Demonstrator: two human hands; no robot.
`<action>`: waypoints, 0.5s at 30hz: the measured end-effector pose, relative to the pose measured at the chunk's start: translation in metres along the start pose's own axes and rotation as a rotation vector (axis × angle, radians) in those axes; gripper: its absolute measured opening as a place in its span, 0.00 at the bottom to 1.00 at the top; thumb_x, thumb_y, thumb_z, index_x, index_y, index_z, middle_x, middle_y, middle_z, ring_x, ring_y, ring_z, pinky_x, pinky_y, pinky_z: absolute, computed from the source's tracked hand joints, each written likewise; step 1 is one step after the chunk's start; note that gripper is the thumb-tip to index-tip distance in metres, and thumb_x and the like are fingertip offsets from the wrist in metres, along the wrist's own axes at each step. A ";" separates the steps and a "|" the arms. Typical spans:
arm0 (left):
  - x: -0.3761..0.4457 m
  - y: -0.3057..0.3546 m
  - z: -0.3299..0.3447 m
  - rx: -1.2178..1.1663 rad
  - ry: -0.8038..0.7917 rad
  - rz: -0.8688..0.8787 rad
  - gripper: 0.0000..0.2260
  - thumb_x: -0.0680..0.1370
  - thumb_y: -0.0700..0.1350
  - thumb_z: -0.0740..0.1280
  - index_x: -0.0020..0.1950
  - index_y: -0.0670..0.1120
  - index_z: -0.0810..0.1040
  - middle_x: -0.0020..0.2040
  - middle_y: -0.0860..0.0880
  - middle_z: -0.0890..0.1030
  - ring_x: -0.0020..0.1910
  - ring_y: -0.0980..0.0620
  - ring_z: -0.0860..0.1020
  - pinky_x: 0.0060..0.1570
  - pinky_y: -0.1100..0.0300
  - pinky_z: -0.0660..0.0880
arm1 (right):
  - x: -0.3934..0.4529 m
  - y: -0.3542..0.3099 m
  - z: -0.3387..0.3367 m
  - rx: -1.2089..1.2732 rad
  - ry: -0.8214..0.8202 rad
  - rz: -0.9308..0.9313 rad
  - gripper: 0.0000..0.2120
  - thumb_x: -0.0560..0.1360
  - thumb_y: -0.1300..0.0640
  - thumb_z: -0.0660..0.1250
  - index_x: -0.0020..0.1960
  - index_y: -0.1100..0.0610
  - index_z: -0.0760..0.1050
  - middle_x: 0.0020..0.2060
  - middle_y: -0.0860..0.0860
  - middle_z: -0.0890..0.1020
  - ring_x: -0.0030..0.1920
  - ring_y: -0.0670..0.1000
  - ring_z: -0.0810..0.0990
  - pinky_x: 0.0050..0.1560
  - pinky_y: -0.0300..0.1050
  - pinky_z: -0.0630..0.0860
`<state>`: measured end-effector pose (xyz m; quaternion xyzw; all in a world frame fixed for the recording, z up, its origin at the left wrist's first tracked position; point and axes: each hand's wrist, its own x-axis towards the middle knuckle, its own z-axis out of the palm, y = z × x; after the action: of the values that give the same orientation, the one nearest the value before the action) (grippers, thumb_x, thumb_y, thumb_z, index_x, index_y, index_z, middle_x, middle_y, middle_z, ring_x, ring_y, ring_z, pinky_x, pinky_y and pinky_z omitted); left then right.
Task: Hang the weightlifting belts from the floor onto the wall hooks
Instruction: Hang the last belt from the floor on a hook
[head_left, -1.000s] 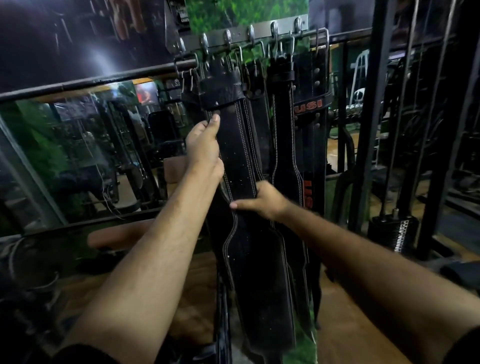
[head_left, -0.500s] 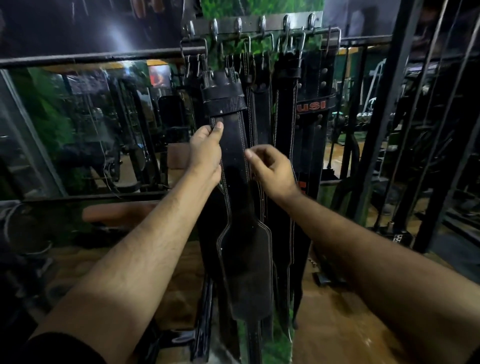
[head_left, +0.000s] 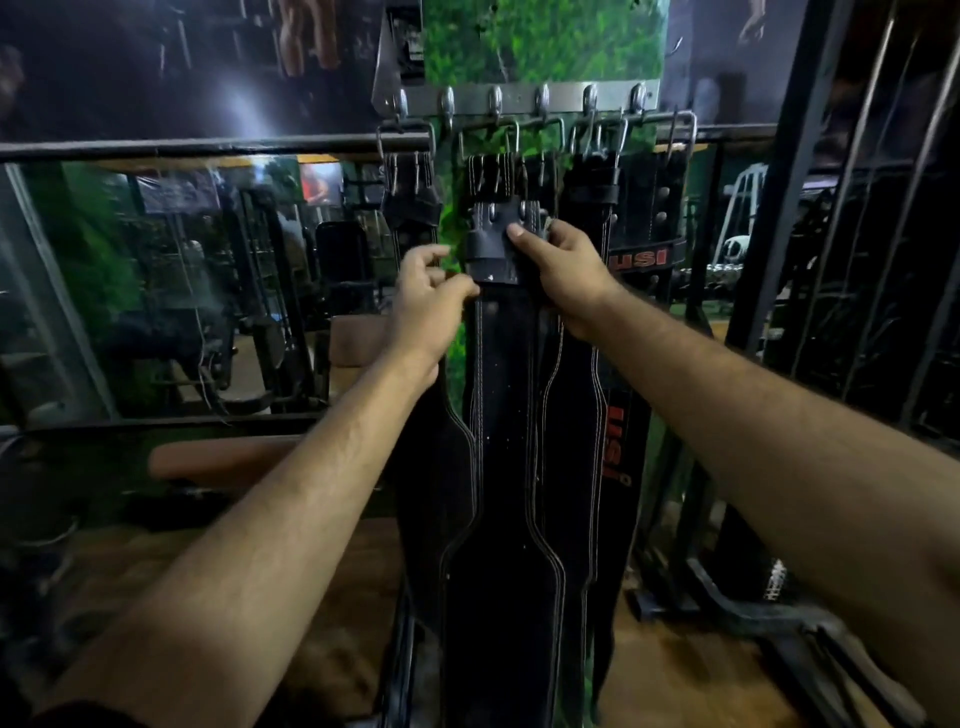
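Observation:
Several black leather weightlifting belts hang by their metal buckles from a steel hook rail (head_left: 519, 98) on the wall. The middle belt (head_left: 501, 395), black with white stitching, hangs straight down in front of me. My right hand (head_left: 563, 270) grips its top by the keeper loop, thumb pressed on the front. My left hand (head_left: 428, 306) pinches the same belt's left edge just below the loop, fingers curled. A belt (head_left: 415, 208) hangs to the left and a belt with red USI lettering (head_left: 621, 441) to the right.
A mirror wall (head_left: 182, 291) with a black rail runs along the left. A black steel rack upright (head_left: 779, 171) and cables stand to the right, its base foot (head_left: 727, 613) on the brown floor. A padded bench (head_left: 223, 462) sits low on the left.
My right hand rose from mid-belt to the keeper loop and took hold. My left hand shifted down slightly and now pinches the belt's edge. The view moved closer to the rail.

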<state>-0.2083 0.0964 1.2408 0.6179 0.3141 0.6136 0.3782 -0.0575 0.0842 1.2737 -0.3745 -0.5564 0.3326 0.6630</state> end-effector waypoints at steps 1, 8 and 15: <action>0.010 0.007 -0.005 -0.024 0.003 0.007 0.19 0.68 0.40 0.66 0.58 0.48 0.76 0.46 0.47 0.81 0.48 0.49 0.80 0.53 0.53 0.77 | 0.003 0.001 0.003 -0.009 -0.006 -0.010 0.03 0.81 0.59 0.67 0.53 0.59 0.76 0.43 0.56 0.84 0.38 0.51 0.85 0.38 0.47 0.84; 0.064 0.014 -0.006 -0.219 -0.037 -0.109 0.12 0.79 0.51 0.67 0.47 0.43 0.83 0.45 0.43 0.86 0.46 0.41 0.84 0.48 0.47 0.81 | 0.026 0.009 0.021 -0.082 -0.051 -0.148 0.06 0.83 0.62 0.63 0.60 0.58 0.72 0.49 0.55 0.82 0.47 0.52 0.84 0.48 0.51 0.84; 0.103 0.017 0.005 -0.136 0.085 -0.071 0.12 0.75 0.55 0.69 0.50 0.48 0.75 0.51 0.44 0.83 0.48 0.42 0.83 0.49 0.41 0.82 | 0.050 0.013 0.032 -0.146 0.032 -0.283 0.03 0.84 0.61 0.61 0.56 0.56 0.72 0.47 0.54 0.80 0.47 0.52 0.81 0.50 0.53 0.82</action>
<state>-0.1999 0.1755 1.3090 0.5527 0.3094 0.6452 0.4272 -0.0818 0.1373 1.2897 -0.3448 -0.6157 0.1883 0.6830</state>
